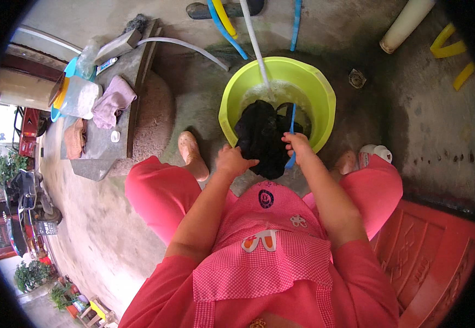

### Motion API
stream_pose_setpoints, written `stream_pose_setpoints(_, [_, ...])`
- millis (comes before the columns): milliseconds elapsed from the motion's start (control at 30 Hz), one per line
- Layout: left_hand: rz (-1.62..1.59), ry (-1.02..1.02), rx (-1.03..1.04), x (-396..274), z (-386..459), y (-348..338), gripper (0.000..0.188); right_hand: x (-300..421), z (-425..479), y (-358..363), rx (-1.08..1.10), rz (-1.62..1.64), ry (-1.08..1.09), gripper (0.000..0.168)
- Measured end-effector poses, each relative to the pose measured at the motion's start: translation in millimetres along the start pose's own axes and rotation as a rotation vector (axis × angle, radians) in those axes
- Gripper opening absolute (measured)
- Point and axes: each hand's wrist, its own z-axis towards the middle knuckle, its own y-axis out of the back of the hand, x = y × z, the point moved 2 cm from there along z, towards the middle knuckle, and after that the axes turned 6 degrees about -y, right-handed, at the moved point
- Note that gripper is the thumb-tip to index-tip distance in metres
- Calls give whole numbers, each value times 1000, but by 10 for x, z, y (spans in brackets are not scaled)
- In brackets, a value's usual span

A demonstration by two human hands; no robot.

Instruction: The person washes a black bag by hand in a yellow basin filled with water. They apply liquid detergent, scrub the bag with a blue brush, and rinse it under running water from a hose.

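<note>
A lime-green plastic basin [323, 88] stands on the floor between my feet, with foamy water [278, 87] inside. A wet black cloth [262, 135] lies partly in the water and hangs over the near rim. My left hand [231, 160] presses and holds the cloth at the rim, its thumb stretched across the fabric. In my right hand [299, 146] is a slim blue plastic tool [293, 117], possibly a brush; no bristles show. It stands nearly lengthwise over the cloth's right side. A pale corrugated hose [254, 39] reaches down into the basin.
Left stands a stone slab [110, 141] bearing a mauve cloth [113, 100], a brown cloth [75, 137], a plastic container [82, 96] and a tube [107, 64]. A floor drain [357, 78] and a white bottle [379, 153] are right. A red panelled door [422, 262] lies lower right.
</note>
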Motion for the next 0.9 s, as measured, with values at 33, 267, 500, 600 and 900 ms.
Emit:
stream_pose_setpoints(33, [195,-11,-84,-91,-114,81,48,50,-75,-60,-50,-78,-18,30])
stream_pose_setpoints(267, [314,-295,-497,-321,-186,68,44,-74,-160,-270,-147,-388,235,31])
stream_pose_setpoints(500, [326,-291,-368,-91,116,-126,60,573,-387,-50,-226,93,727,35])
stream_pose_setpoints(600, [96,-540,-491,-85,206,-155,56,938,-1020,-179,-13,253,582,39])
stream_pose_setpoints(900, [-1039,-251,-252,-435,512,-151,56,807,-1643,-164,464,100,697,50])
